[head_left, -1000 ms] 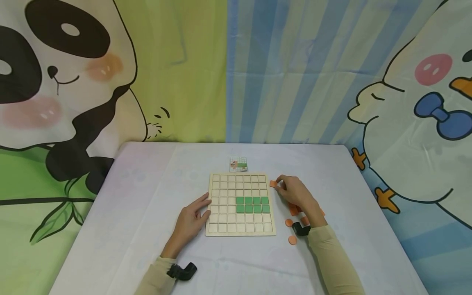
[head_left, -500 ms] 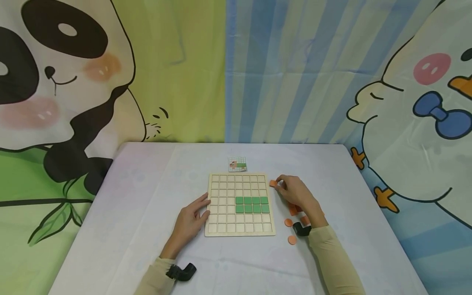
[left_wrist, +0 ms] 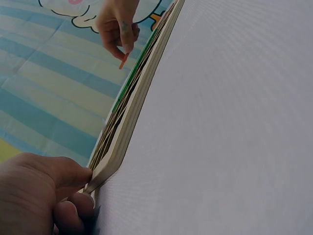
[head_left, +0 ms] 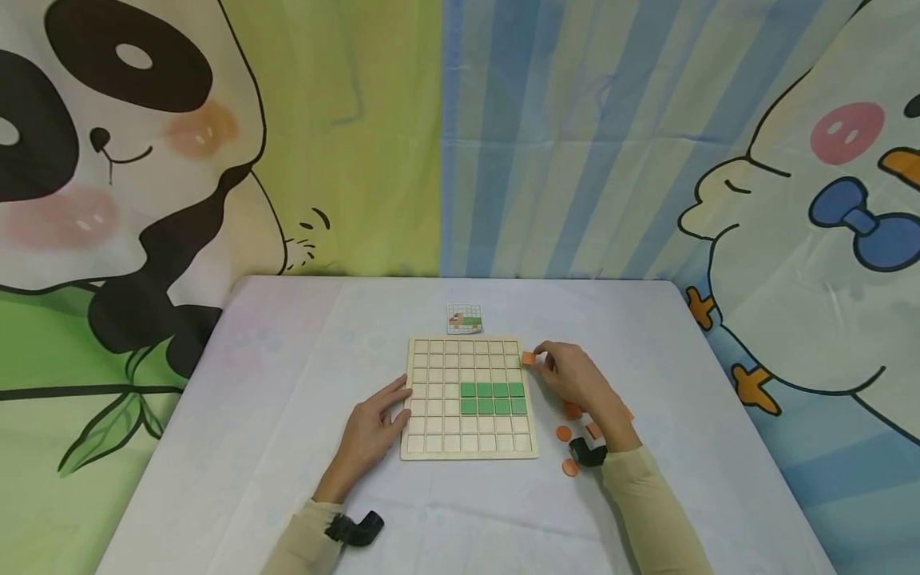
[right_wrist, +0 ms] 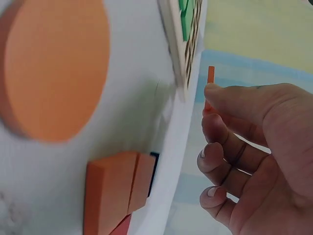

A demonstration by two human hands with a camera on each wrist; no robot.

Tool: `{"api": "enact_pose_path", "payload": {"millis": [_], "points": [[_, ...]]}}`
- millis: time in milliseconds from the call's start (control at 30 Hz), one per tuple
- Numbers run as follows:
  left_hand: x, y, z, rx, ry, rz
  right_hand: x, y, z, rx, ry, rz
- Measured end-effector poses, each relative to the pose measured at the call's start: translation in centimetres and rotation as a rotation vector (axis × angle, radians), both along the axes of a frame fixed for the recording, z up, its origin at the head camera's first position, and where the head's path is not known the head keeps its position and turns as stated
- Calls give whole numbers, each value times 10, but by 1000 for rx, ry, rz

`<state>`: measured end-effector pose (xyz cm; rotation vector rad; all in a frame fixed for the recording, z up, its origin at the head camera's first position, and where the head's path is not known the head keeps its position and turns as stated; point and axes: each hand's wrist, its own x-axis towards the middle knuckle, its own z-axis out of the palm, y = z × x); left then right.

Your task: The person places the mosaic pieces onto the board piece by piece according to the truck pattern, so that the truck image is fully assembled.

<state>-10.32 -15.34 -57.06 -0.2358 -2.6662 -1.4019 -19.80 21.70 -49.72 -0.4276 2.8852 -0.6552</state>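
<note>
My right hand point(head_left: 573, 374) pinches an orange square tile point(head_left: 529, 358) between thumb and fingertips at the upper right edge of the board. In the right wrist view the tile point(right_wrist: 211, 74) is edge-on, raised off the table. The pale wooden grid board point(head_left: 435, 454) lies flat, with two rows of green square tiles point(head_left: 493, 398) in its right half. My left hand point(head_left: 371, 426) rests against the board's left edge, thumb and index finger apart and touching the rim. In the left wrist view the thumb point(left_wrist: 73, 172) touches the board's corner.
A small picture card point(head_left: 464, 319) lies behind the board. Orange round pieces point(head_left: 570, 468) and orange square pieces point(head_left: 593, 431) lie right of the board, partly under the right forearm. A red piece point(right_wrist: 122, 226) shows beside them. Black wrist cameras point(head_left: 355, 529) sit on both wrists.
My right hand has moved slightly left with the orange tile, bringing it over the board's right edge. The left hand and the board stay in place.
</note>
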Motion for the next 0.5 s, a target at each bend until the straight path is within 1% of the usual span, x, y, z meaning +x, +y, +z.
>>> {"api": "enact_pose_path", "payload": {"millis": [100,267,333,500], "points": [[0,0,0,8,-3,2,4,-4,2,-13,14,9],[1,0,1,21,-4,-1,10,-10,6,-31,45,54],[1,0,1,21,-7,-1,12,-13,6,-38,43,63],[1,0,2,22,-10,-4,16,-22,6,-53,11,56]]}}
